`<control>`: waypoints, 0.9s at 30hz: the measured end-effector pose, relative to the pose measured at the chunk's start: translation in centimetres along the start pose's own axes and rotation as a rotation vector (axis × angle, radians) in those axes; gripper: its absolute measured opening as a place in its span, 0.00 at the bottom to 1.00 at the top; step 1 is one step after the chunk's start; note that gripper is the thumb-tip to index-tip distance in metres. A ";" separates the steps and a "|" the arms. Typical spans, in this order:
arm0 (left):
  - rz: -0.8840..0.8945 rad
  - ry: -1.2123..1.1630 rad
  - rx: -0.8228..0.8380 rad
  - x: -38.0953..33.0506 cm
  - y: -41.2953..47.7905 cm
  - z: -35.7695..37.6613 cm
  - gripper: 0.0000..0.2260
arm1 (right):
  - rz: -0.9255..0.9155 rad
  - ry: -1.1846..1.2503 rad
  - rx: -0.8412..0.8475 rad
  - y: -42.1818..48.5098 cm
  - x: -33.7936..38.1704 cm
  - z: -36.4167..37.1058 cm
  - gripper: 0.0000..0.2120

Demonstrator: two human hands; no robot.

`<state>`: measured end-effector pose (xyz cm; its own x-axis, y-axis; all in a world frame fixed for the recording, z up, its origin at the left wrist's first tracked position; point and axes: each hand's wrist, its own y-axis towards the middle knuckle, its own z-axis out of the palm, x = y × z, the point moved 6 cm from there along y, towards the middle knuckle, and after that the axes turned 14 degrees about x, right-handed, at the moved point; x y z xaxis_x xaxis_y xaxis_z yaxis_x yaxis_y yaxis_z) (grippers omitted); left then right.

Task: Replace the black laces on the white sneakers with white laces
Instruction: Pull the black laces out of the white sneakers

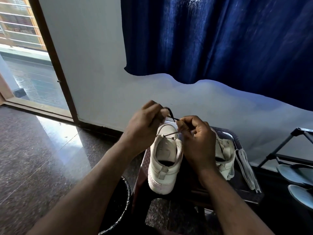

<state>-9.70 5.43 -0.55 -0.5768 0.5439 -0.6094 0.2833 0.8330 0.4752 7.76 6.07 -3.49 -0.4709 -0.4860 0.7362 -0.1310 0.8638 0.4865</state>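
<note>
A white sneaker (163, 164) stands on a small dark table (243, 189), heel toward me. A black lace (170, 134) crosses its top eyelets and rises to both hands. My left hand (144, 128) pinches one lace end above the shoe's toe, where the lace loops over the fingers. My right hand (197, 139) pinches the other strand just right of the tongue. A second white sneaker (224, 155) lies behind my right hand, partly hidden. White laces (245, 168) lie in a bundle on the table's right side.
A black bin with a plastic liner (118, 206) stands on the floor left of the table. At the right, a dark shoe rack (288, 150) stands over grey-blue slippers (298, 173). A white wall and blue curtain (220, 39) are behind; an open door is at far left.
</note>
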 end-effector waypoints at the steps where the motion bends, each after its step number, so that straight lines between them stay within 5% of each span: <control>1: -0.039 -0.249 -0.085 -0.1 0.0 -0.4 0.10 | 0.014 0.025 0.048 -0.1 -0.2 0.4 0.05; 5: -0.073 -1.214 -0.285 -0.9 0.2 -0.2 0.16 | -0.058 -0.015 0.231 -1.0 1.0 2.9 0.08; 8: -0.126 -1.428 -0.339 -1.0 0.7 0.0 0.17 | -0.102 -0.140 0.292 -1.0 0.9 3.5 0.07; 11: -0.243 -1.139 -0.381 1.2 0.5 -0.9 0.14 | -0.031 -0.153 0.284 -0.3 0.3 2.1 0.03; 13: -0.265 -0.678 -0.355 2.4 0.3 -1.8 0.09 | 0.001 -0.056 0.244 0.0 0.4 0.8 0.03; 16: -0.205 -0.024 -0.097 1.4 0.6 -0.5 0.09 | -0.007 0.094 0.186 0.2 1.3 -0.2 0.06; 21: -0.119 0.209 0.138 0.6 0.4 1.4 0.24 | 0.058 0.191 0.129 0.7 0.2 -0.7 0.07; 23: -0.152 -0.043 0.040 0.5 0.2 0.9 0.24 | 0.076 0.171 0.165 0.7 -0.2 -0.5 0.09; 27: -0.160 -1.106 -0.302 0.5 0.2 -0.5 0.19 | -0.007 0.078 0.352 -0.2 0.8 1.8 0.13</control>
<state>-10.34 5.81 -0.48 0.4383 0.3501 -0.8278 -0.0129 0.9234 0.3837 5.83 5.69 -3.84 -0.4027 -0.4893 0.7736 -0.4330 0.8464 0.3100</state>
